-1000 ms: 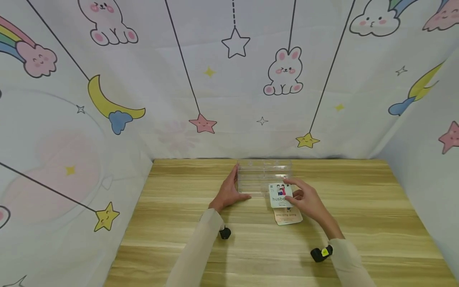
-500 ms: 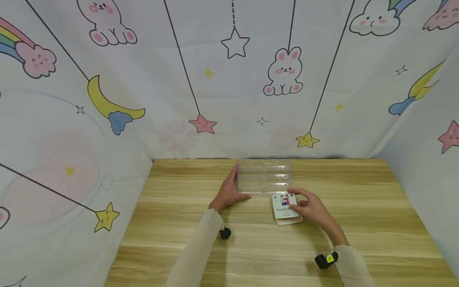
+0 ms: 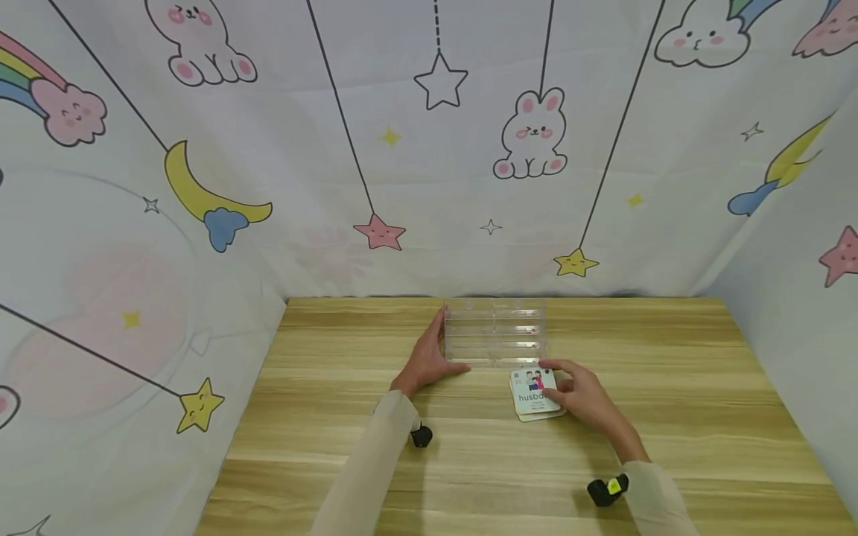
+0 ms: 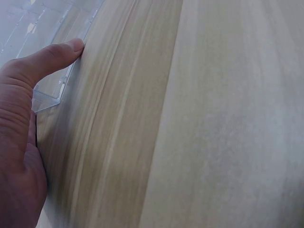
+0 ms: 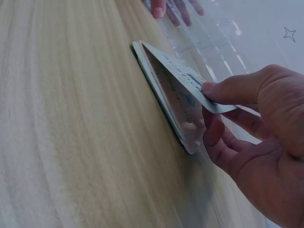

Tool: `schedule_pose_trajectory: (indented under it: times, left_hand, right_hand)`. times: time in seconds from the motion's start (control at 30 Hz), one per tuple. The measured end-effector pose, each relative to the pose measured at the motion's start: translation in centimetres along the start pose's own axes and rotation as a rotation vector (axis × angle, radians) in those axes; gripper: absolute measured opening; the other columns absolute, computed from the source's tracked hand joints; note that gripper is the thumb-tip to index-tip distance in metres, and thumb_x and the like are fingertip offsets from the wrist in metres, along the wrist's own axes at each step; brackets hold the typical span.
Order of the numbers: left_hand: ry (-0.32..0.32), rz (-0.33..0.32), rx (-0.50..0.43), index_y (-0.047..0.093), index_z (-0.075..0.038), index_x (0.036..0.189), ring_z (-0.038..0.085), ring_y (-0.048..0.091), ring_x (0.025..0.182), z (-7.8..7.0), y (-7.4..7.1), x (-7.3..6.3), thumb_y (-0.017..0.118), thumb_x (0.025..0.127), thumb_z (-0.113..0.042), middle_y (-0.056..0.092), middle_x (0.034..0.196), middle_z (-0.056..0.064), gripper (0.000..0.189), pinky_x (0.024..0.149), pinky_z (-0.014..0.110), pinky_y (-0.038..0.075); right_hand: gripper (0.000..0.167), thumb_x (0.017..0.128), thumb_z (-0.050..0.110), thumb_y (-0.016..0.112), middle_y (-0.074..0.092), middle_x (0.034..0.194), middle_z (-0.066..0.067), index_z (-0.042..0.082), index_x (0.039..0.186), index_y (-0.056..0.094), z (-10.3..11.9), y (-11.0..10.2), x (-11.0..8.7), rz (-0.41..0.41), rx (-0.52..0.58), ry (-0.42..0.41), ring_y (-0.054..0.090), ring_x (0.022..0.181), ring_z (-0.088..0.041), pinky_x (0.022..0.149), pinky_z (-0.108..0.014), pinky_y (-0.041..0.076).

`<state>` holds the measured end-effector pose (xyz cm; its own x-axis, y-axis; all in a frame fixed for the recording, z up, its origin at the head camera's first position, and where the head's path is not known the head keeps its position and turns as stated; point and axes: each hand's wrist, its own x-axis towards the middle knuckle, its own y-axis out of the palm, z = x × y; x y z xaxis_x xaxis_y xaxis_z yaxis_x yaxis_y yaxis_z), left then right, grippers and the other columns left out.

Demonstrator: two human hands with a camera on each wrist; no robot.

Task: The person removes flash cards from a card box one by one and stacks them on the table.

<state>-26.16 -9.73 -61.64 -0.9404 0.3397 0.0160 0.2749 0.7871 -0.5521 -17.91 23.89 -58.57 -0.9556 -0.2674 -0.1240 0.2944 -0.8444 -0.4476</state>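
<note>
My left hand [image 3: 427,359] holds the left front corner of a clear plastic rack [image 3: 469,327] with several tiers. In the left wrist view the thumb [image 4: 64,53] lies over the rack's front edge, while the other fingers are mostly hidden. Just in front of the rack, my right hand [image 3: 585,400] pinches a white flash card [image 3: 529,400] printed with a family picture and "husb...", the rest covered by the thumb. As the right wrist view shows, this card [image 5: 183,76] tilts up over a small stack of cards [image 5: 183,135], its far edge touching or almost touching them.
A wooden table [image 3: 690,387] lies under everything. White cloth [image 3: 456,164] with cartoon stars, rabbits and clouds hangs behind it and at both sides. The rack stands near the table's back edge, with wood surface showing left, right and in front.
My right hand has drawn the "husb..." card back from the rack's front and lowered it over the stacked cards. The left hand and the rack have stayed put.
</note>
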Motion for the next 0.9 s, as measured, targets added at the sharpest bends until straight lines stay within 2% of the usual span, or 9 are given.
schedule_pose_trajectory:
  times: [0.17, 0.33, 0.5, 0.7, 0.9]
  left_hand:
    - [-0.009, 0.002, 0.003, -0.001, -0.022, 0.168, 0.019, 0.027, 0.154, 0.12, 0.03, -0.06, 0.096, 0.075, -0.031, 0.013, 0.173, 0.002, 0.135, 0.121, 0.031, 0.033]
    - [-0.013, 0.003, -0.001, -0.002, -0.024, 0.168, 0.017, 0.027, 0.154, 0.19, 0.07, -0.08, 0.096, 0.075, -0.031, 0.013, 0.173, 0.001, 0.136, 0.12, 0.029, 0.033]
    - [-0.006, 0.002, -0.002, -0.002, -0.024, 0.168, 0.016, 0.027, 0.154, 0.16, 0.06, -0.03, 0.097, 0.075, -0.031, 0.014, 0.173, 0.0, 0.136, 0.12, 0.029, 0.033]
    - [-0.002, 0.0, -0.002, -0.001, -0.024, 0.168, 0.018, 0.027, 0.154, 0.14, 0.05, 0.01, 0.097, 0.074, -0.032, 0.015, 0.173, 0.002, 0.136, 0.121, 0.03, 0.033]
    - [0.011, -0.009, -0.001, 0.0, -0.023, 0.168, 0.019, 0.026, 0.154, 0.34, 0.11, 0.06, 0.097, 0.074, -0.03, 0.016, 0.172, 0.004, 0.136, 0.121, 0.032, 0.033]
  right_hand:
    - [0.052, 0.091, -0.004, 0.075, 0.061, 0.13, -0.025, -0.002, 0.14, 0.06, -0.24, 0.36, 0.04, -0.019, -0.07, -0.049, 0.069, 0.089, -0.021, 0.068, -0.024, 0.058]
    - [0.05, 0.087, -0.003, 0.08, 0.064, 0.12, -0.019, -0.006, 0.134, 0.064, -0.58, 0.65, 0.06, -0.064, -0.188, -0.153, 0.057, 0.077, -0.014, 0.062, -0.023, 0.051]
    - [0.049, 0.085, -0.003, 0.082, 0.062, 0.112, -0.015, -0.007, 0.131, 0.066, -0.68, 0.89, 0.07, -0.1, -0.253, -0.202, 0.05, 0.073, -0.014, 0.06, -0.024, 0.043]
    - [0.049, 0.085, -0.001, 0.082, 0.06, 0.11, -0.015, -0.007, 0.131, 0.066, -0.78, 1.0, 0.14, -0.105, -0.294, -0.208, 0.047, 0.074, -0.013, 0.06, -0.024, 0.04]
    - [0.047, 0.087, 0.002, 0.082, 0.059, 0.113, -0.016, -0.006, 0.131, 0.066, -0.62, 1.05, 0.14, -0.093, -0.292, -0.169, 0.046, 0.074, -0.014, 0.061, -0.026, 0.038]
